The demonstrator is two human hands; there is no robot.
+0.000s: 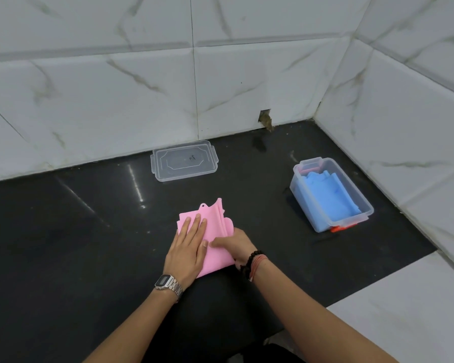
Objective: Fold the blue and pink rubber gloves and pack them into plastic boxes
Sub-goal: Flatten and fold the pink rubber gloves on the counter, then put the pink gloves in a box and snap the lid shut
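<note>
Pink glove at frame centre on black table, folded, long axis running lower left to upper right. Left hand flat on top, grip spread wide, holding nothing. Right hand pinching near right edge of fold. Box with blue glove to right, nearer right hand. Lid at upper centre

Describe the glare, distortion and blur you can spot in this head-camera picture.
Head view: light streaks glare off the glossy black floor left of the clear lid; the wide lens bows the wall-tile joints; the left hand and right hand on the pink glove look sharp, with no motion blur.
</note>
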